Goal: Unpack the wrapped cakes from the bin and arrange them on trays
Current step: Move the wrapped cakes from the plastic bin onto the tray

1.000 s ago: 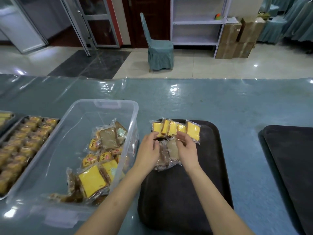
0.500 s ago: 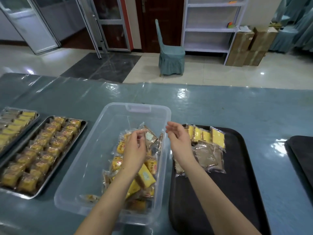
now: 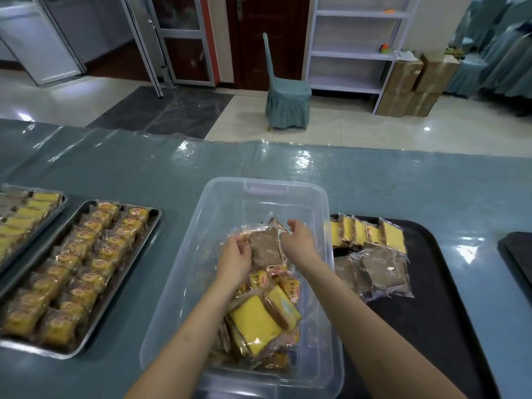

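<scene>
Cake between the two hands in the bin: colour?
Brown cake in clear wrap, head view.

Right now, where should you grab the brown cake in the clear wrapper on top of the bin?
Probably by its two long side edges, from above: the brown wrapped cake lies flat and exposed, with the left hand and right hand flanking it.

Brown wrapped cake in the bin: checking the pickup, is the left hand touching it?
Touching: the head view shows the left hand gripping the brown wrapped cake edge.
</scene>
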Demonstrator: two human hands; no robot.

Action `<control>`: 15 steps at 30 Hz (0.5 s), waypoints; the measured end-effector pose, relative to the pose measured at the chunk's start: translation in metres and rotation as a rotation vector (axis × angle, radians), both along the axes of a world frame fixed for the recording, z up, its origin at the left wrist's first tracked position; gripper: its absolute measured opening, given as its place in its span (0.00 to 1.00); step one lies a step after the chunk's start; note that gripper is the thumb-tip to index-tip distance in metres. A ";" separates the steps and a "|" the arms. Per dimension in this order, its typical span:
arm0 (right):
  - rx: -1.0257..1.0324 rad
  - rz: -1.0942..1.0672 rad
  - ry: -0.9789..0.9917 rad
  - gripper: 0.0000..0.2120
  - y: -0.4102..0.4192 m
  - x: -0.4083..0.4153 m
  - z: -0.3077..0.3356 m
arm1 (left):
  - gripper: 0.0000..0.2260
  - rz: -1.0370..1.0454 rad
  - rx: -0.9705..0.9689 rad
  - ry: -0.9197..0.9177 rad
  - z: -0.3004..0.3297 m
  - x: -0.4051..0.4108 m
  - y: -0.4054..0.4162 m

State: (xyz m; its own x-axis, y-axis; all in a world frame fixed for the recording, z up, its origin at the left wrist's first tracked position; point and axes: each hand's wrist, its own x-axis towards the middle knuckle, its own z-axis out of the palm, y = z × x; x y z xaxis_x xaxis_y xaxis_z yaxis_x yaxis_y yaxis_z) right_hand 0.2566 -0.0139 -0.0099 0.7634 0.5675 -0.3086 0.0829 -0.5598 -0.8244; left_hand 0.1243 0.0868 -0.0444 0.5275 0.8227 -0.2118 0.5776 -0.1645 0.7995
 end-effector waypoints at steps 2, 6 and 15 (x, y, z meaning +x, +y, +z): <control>-0.124 0.001 0.009 0.29 0.010 0.001 -0.013 | 0.12 -0.008 -0.046 0.039 -0.010 0.004 0.005; -0.271 -0.058 0.004 0.32 0.020 0.009 -0.038 | 0.17 -0.021 -0.086 0.087 -0.025 0.011 0.014; -0.389 -0.112 0.100 0.07 0.042 0.016 -0.069 | 0.14 -0.048 -0.179 0.041 -0.057 0.018 0.032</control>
State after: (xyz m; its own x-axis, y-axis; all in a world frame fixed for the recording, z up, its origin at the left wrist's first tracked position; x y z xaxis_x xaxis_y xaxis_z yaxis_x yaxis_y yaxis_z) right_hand 0.2726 0.0277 -0.0793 0.7693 0.3090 -0.5592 -0.0660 -0.8322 -0.5506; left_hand 0.1420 0.1184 -0.1018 0.5533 0.7440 -0.3746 0.6051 -0.0499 0.7946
